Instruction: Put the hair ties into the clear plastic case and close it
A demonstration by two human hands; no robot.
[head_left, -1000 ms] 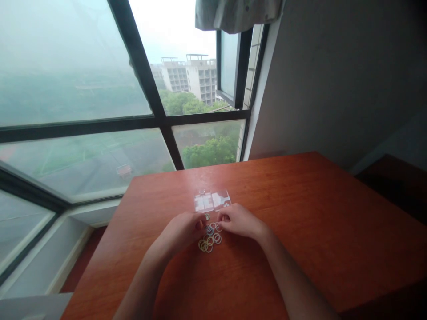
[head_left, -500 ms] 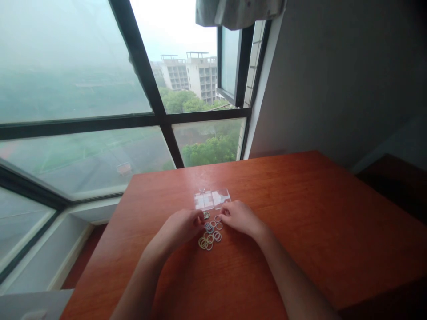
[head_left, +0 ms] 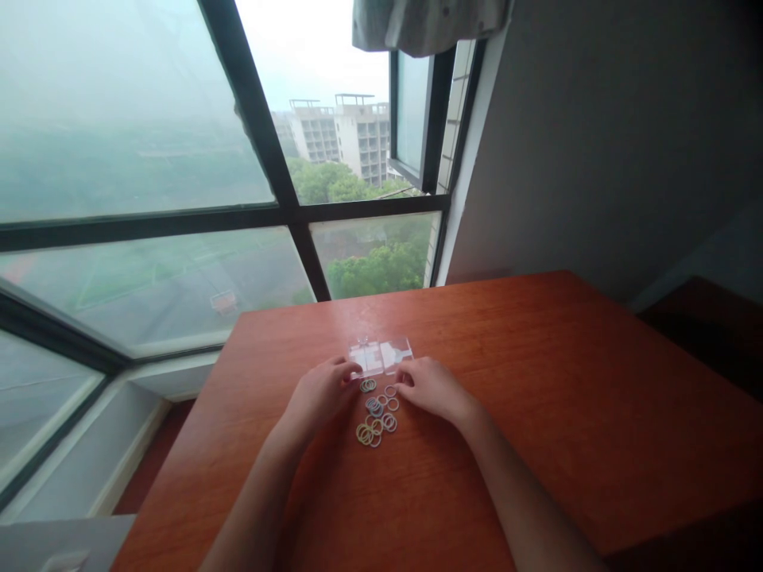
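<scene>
Head view: small rings [head_left: 374, 407], yellow, blue and pale, in loose clusters on a reddish-brown table [head_left: 536, 397]. Just beyond, clear plastic case [head_left: 366, 361], two panels side by side. Left hand [head_left: 319, 393], fingers curled, beside the farthest cluster; right hand [head_left: 434, 388], likewise curled, opposite (whether gripping anything, either one: cannot tell). Behind, dark-framed window [head_left: 369, 208].

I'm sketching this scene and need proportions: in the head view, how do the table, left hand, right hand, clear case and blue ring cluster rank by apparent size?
1. Table
2. Left hand and right hand: too alike to rank
3. Clear case, partly hidden
4. Blue ring cluster
</scene>
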